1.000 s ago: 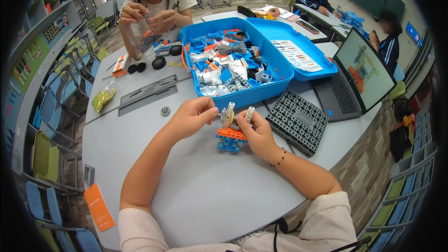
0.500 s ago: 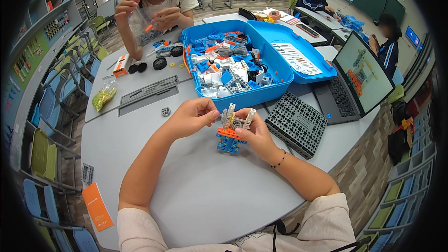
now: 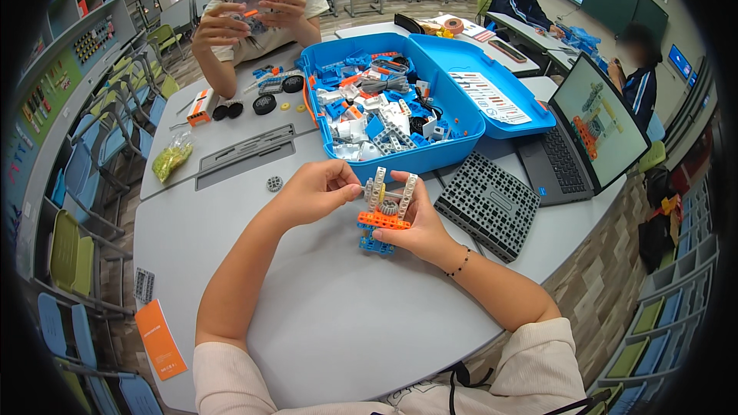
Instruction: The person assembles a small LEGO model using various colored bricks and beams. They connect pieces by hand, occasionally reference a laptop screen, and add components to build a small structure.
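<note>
A building-brick model stands over the table, with two white upright beams, an orange beam across the middle, a blue base and a grey gear between the uprights. My right hand is closed round its right side, thumb low near the orange and blue parts. At the model's upper left my left hand pinches the end of a grey axle that runs toward the uprights; its fingertips partly hide it.
A blue case full of loose parts stands beyond my hands. Right of them lie a black grid plate and an open laptop. A loose gear, bagged green pieces and an orange booklet lie leftward. Opposite, a person handles a bag.
The model has turned slightly, showing more of its gear. My right thumb has slid down from the orange beam toward the blue base. My left hand stays nearly still; the person opposite has lifted their hands.
</note>
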### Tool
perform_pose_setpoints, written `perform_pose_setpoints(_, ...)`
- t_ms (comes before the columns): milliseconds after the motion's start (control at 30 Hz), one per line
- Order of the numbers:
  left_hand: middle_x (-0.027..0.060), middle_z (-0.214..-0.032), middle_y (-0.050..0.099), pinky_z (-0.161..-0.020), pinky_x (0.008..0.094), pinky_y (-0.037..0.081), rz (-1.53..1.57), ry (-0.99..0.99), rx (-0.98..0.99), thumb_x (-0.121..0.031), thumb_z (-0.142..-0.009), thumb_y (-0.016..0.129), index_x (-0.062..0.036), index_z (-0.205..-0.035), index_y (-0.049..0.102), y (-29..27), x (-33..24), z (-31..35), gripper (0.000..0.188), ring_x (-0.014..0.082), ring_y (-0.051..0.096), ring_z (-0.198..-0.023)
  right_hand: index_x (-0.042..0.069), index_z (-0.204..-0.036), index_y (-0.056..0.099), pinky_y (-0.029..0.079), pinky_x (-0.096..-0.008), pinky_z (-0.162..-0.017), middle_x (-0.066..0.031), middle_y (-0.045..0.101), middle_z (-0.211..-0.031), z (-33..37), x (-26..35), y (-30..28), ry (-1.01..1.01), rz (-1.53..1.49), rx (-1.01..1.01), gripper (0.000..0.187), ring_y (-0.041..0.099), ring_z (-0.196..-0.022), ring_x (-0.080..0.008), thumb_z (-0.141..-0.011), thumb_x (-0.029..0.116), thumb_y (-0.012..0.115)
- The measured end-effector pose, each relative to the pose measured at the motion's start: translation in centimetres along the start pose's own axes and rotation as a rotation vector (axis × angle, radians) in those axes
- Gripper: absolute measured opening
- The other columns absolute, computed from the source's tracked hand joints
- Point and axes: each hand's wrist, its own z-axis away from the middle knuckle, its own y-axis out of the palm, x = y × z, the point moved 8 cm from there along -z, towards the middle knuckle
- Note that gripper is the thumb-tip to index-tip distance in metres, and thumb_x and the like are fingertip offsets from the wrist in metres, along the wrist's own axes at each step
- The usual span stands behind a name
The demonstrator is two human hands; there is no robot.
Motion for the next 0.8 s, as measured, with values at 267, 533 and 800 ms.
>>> perform_pose_setpoints(267,0.0026,-0.074,0.061,-0.063,0.0237,0.045,-0.022,-0.026,0.035,-0.018,-0.086,0.064,-0.0012,-0.084,0.058,0.12,0.25,-0.06,0.018,0.0082,0.057,-0.07,0.009,-0.135,0.019,0.048,-0.0365,-0.095,-0.0158,0.047,-0.123,0.06,0.44,0.32,-0.04,-0.018,0.007,0.087,0.052,-0.114,-0.0227,-0.069,-0.001,0.075)
perform_pose_setpoints(533,0.0027,-0.072,0.061,-0.062,0.025,0.046,-0.03,0.002,0.049,-0.018,-0.087,0.063,-0.0018,-0.083,0.059,0.02,0.16,-0.06,0.018,0.0091,0.057,-0.068,0.009,-0.133,0.021,0.049,-0.0375,-0.095,-0.016,0.046,-0.124,-0.01,0.11,0.28,0.001,-0.048,0.018,0.083,0.054,-0.113,-0.0239,-0.07,-0.001,0.075)
perform_pose_setpoints(800,0.003,-0.07,0.061,-0.059,0.025,0.045,-0.022,0.035,0.053,-0.019,-0.087,0.063,-0.0014,-0.082,0.06,-0.14,0.09,-0.05,0.019,0.009,0.057,-0.067,0.008,-0.132,0.023,0.049,-0.0359,-0.095,-0.0158,0.047,-0.121,0.0,0.24,0.37,0.002,-0.042,0.021,0.081,0.054,-0.113,-0.0234,-0.07,-0.001,0.075)
